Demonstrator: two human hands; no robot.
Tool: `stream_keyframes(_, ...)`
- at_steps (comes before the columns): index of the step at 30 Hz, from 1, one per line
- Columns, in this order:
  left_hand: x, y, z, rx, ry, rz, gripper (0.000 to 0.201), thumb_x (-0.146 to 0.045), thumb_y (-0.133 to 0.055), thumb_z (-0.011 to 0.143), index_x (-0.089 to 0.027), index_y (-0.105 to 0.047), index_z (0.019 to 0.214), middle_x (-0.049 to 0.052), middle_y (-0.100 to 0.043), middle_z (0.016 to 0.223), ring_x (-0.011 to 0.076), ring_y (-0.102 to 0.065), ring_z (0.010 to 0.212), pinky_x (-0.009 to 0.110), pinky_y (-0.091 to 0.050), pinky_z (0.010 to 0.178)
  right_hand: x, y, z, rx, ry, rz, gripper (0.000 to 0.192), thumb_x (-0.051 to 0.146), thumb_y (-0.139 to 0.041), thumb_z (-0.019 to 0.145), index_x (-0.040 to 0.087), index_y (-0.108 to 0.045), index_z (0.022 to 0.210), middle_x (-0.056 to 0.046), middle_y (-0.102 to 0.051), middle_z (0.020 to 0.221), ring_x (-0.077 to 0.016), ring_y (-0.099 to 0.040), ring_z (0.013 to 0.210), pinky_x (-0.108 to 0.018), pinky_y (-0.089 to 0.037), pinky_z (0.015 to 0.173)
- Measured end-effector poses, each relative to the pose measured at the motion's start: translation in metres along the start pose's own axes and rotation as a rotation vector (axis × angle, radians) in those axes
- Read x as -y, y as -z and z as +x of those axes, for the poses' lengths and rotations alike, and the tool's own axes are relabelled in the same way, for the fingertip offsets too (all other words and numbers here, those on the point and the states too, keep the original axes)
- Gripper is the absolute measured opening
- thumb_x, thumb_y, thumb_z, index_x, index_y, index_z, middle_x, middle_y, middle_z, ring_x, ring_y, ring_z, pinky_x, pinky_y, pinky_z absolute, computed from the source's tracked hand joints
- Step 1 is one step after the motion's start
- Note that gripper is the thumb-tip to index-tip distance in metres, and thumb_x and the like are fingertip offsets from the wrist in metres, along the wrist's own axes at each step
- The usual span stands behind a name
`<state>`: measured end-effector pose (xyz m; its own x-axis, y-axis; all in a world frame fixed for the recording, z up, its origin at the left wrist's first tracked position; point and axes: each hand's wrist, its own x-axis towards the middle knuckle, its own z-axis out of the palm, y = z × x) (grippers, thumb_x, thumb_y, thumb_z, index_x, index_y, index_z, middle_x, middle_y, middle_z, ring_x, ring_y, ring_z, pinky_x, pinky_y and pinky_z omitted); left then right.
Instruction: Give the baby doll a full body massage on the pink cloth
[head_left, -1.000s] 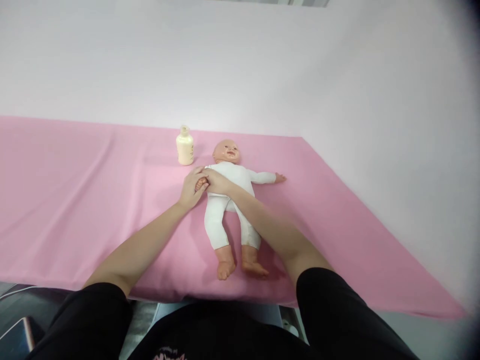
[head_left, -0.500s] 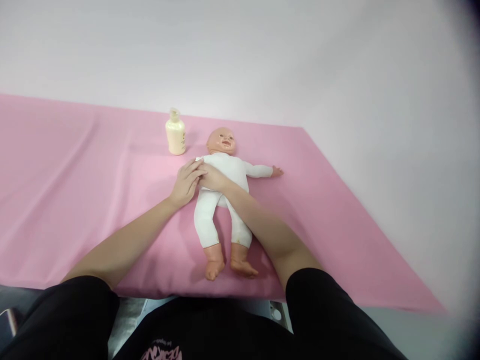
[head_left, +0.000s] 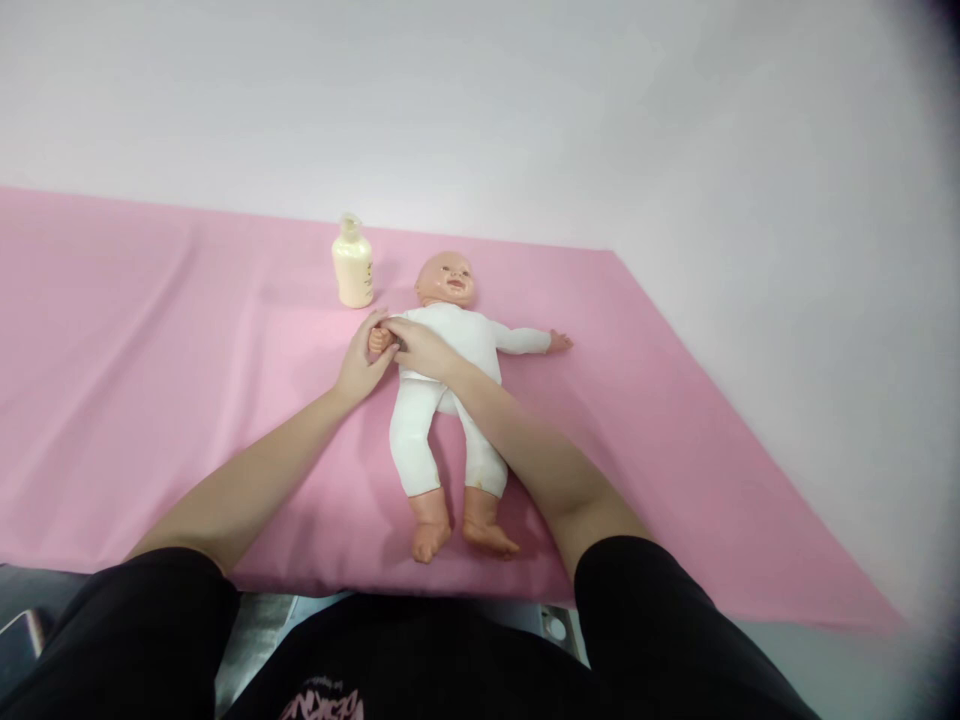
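Observation:
A baby doll (head_left: 454,335) with a white cloth body lies on its back on a pink sheet, its head toward the wall. My left hand (head_left: 360,362) is wrapped around the doll's hand (head_left: 380,340), whose small fingers show between my thumb and fingers. Crossing over the doll's belly, my right hand (head_left: 418,348) is closed round the same doll arm, close to its wrist. The two hands touch each other. Most of that doll arm is hidden under my right hand. The doll's other arm (head_left: 525,341) stretches out to the right.
Behind my left hand stands a cream pump bottle (head_left: 353,270), upright. The pink sheet (head_left: 187,400) covers the table up to a pale wall (head_left: 480,110). A phone-like object (head_left: 21,645) lies at the lower left, below the table edge.
My left hand has shifted from lying over my right hand to holding the doll's hand from the left. The doll's small hand now shows. My right hand stays near the doll's wrist.

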<state>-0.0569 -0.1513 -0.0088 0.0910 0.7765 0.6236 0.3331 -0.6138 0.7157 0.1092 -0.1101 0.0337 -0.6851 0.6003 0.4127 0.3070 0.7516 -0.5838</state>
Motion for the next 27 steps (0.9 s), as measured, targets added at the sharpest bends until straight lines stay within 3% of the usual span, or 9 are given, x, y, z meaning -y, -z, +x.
stream_keyframes(4,0.005,0.000,0.001,-0.006,0.052,-0.098,0.047,-0.054,-0.061,0.095,-0.023,-0.059,0.130,0.015,-0.055,0.150,0.0291,-0.052,0.142,0.050,-0.037,0.123,-0.002,0.000,0.000,-0.012,-0.033,-0.036,0.037,0.014,-0.056,0.078,0.012,-0.065,0.114,-0.014,-0.068,0.117,-0.0269,-0.062,0.107,-0.043,-0.049,0.100)
stream_keyframes(9,0.007,0.002,0.002,-0.037,0.007,-0.097,0.040,-0.057,-0.056,0.097,-0.025,-0.062,0.120,0.014,-0.061,0.144,0.0265,-0.059,0.135,0.048,-0.043,0.118,-0.005,-0.002,0.001,-0.015,-0.003,-0.017,0.037,0.013,-0.059,0.077,0.013,-0.064,0.114,-0.014,-0.068,0.118,-0.0262,-0.062,0.108,-0.042,-0.048,0.102)
stream_keyframes(15,-0.002,0.002,0.003,-0.045,-0.150,0.145,0.022,-0.043,-0.054,0.099,-0.023,-0.062,0.104,0.011,-0.068,0.130,0.0256,-0.059,0.132,0.053,-0.037,0.122,-0.004,-0.003,-0.002,-0.031,-0.062,-0.021,0.037,0.009,-0.055,0.075,0.012,-0.062,0.111,-0.013,-0.067,0.112,-0.0250,-0.061,0.101,-0.042,-0.050,0.097)
stream_keyframes(19,-0.004,0.002,0.003,-0.003,-0.265,0.209,0.022,-0.029,-0.045,0.101,-0.023,-0.061,0.087,0.009,-0.069,0.128,0.0236,-0.061,0.127,0.051,-0.045,0.114,-0.003,-0.004,0.000,-0.024,-0.055,0.024,0.034,0.008,-0.054,0.077,0.013,-0.062,0.110,-0.012,-0.066,0.111,-0.0225,-0.060,0.098,-0.040,-0.050,0.097)
stream_keyframes(23,-0.004,0.001,0.003,0.031,-0.230,0.129,0.016,-0.029,-0.049,0.100,-0.024,-0.063,0.099,0.012,-0.067,0.134,0.0237,-0.061,0.129,0.048,-0.047,0.112,-0.004,-0.004,0.000,0.014,-0.046,-0.004,0.029,0.005,-0.054,0.075,0.014,-0.064,0.100,-0.012,-0.067,0.112,-0.0235,-0.060,0.103,-0.041,-0.049,0.102)
stream_keyframes(27,0.000,0.002,0.003,0.029,-0.049,-0.003,0.028,-0.040,-0.062,0.094,-0.024,-0.059,0.117,0.015,-0.061,0.144,0.0270,-0.055,0.140,0.050,-0.040,0.120,-0.004,-0.002,-0.002,0.002,-0.040,-0.011,0.042,0.006,-0.053,0.075,0.014,-0.063,0.115,-0.014,-0.065,0.123,-0.0262,-0.059,0.114,-0.044,-0.046,0.108)
